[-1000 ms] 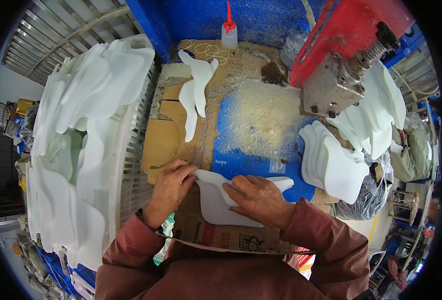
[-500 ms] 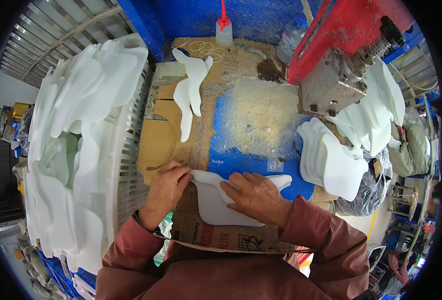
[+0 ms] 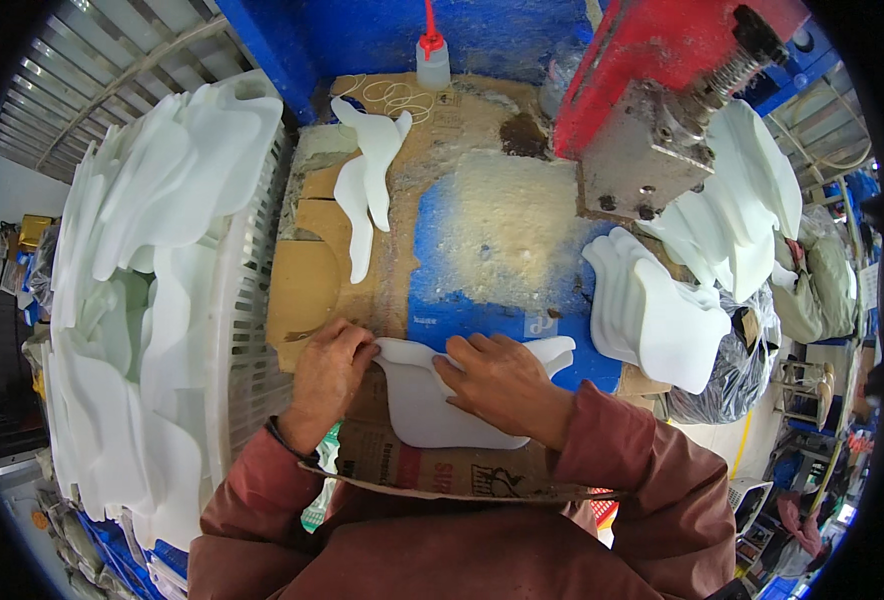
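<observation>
pressing a white sheet (image 3: 432, 400) flat on the bench (image 3: 502, 240): left hand (image 3: 330, 372) fingers pinch its edge, right hand (image 3: 502, 385) fingers spread on top. likely trimming; next needs steady hold.

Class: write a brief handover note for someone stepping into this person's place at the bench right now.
Left hand: fingers pinching the left edge of the white foam piece.
Right hand: flat on top of it, pressing it down.
The piece lies on cardboard at the near bench edge.
Done or not: cannot tell.
Nearby: white basket heaped with similar pieces at left, smaller stack at right under the red press, two pieces further back.
</observation>
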### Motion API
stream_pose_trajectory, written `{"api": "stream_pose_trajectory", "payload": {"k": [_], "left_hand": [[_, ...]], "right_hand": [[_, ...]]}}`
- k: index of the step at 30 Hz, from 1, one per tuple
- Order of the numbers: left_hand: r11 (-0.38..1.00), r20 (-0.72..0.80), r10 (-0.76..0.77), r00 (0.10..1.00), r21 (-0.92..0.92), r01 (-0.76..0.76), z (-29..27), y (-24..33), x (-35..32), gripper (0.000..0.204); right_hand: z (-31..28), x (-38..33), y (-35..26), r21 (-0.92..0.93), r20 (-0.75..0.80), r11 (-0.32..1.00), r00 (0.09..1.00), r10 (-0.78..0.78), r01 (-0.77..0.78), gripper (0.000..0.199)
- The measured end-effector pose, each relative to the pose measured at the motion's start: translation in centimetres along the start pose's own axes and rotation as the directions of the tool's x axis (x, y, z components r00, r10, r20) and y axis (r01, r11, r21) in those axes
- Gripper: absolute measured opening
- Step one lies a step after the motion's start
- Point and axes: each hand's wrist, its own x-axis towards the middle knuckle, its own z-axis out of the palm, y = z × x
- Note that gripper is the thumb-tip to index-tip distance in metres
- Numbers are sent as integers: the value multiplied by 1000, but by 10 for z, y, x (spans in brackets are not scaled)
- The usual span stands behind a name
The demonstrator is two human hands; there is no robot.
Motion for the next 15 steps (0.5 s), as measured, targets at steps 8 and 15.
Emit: {"api": "stream_pose_trajectory", "payload": {"k": [8,15], "left_hand": [[992,98,-37,995,120,25,-32,29,9,12],[978,274,202,940,-15,-206,-36,52,37,16]], "right_hand": [[2,1,1,-19,-4,1000,1000,-11,11,45],[3,3,0,-37,17,999,1000,-7,8,45]]}}
